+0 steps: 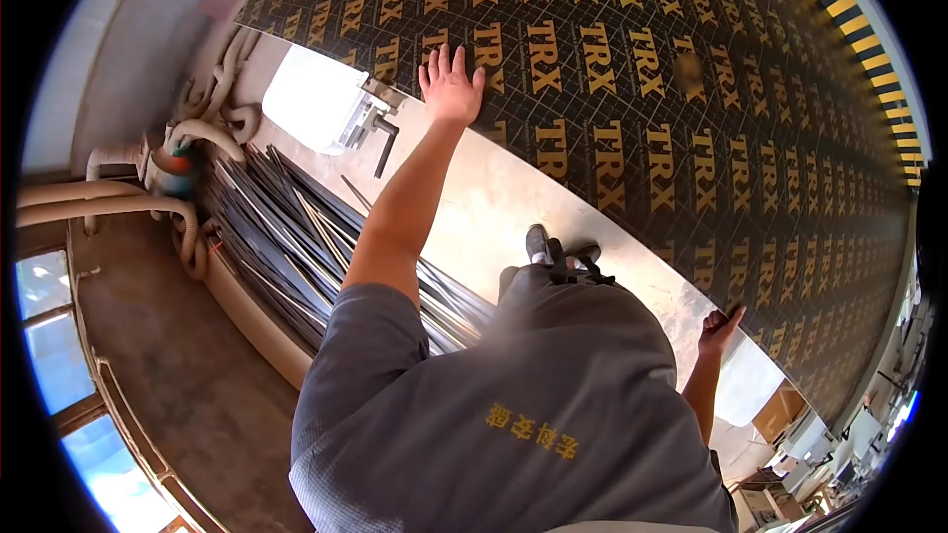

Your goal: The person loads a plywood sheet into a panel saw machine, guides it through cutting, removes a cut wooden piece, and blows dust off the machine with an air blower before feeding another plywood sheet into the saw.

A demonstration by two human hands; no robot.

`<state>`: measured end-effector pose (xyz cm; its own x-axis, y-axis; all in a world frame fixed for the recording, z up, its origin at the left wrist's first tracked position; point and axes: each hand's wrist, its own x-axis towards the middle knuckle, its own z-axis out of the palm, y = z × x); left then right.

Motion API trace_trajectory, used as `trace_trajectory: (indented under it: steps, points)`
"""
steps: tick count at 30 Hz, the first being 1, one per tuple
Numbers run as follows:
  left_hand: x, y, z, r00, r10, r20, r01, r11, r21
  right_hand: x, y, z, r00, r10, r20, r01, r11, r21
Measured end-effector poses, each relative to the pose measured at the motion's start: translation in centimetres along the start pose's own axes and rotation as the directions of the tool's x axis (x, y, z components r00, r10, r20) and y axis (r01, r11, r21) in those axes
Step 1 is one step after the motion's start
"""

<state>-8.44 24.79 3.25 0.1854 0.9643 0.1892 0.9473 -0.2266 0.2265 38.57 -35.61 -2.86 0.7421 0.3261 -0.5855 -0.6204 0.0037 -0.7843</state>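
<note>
A large black board point(642, 168) printed with gold "TRX" lettering stretches across the upper right. My left hand point(451, 87) lies flat on it close to the near edge, fingers spread and pointing away from me. Farther right, my right hand point(718, 329) is closed at the same edge, with a digit laid over the top face. Its remaining fingers are curled and partly hidden. Just left of my left hand, a metal clamp-like fitting point(367, 118) with a black handle sits at the board's edge.
Long dark and silvery strips point(296, 237) lie piled on the floor at left. Beige flexible hoses point(128, 199) run along the wall. A white bin-like object point(311, 99) stands beside the fitting. Yellow-black striping point(854, 25) borders the far side. Shelves and clutter are at lower right.
</note>
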Motion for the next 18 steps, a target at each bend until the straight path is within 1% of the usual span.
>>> trace_trajectory:
  steps: [3, 5, 9, 12, 14, 18]
  points:
    - [0.1, -0.4, 0.6, 1.0, 0.007, -0.019, -0.006, 0.999, 0.032, 0.4, 0.1, -0.6, 0.996, -0.037, 0.078, 0.041, 0.998, -0.056]
    - [0.0, -1.0, 1.2, 0.998, 0.038, -0.058, -0.038, 0.999, 0.005, 0.1, -0.1, -0.2, 1.0, 0.021, 0.002, -0.021, 1.0, 0.015]
    - [0.1, -1.7, 2.4, 0.988, 0.097, -0.123, -0.094, 0.995, 0.03, -0.1, 0.0, 0.6, 0.999, 0.035, -0.032, -0.032, 0.997, 0.076]
    - [0.0, -1.5, 2.2, 0.99, 0.09, -0.106, -0.087, 0.996, 0.031, 0.4, 0.4, 0.5, 0.997, 0.043, -0.071, -0.037, 0.996, 0.084]
    - [0.0, -1.4, 2.0, 0.99, 0.085, -0.108, -0.083, 0.996, 0.022, 0.6, 0.4, 0.0, 0.997, 0.046, -0.056, -0.041, 0.995, 0.09]
    - [0.0, -1.4, 1.9, 0.994, 0.069, -0.09, -0.068, 0.998, 0.015, 0.1, 0.2, 1.0, 0.995, 0.034, -0.098, -0.024, 0.995, 0.099]
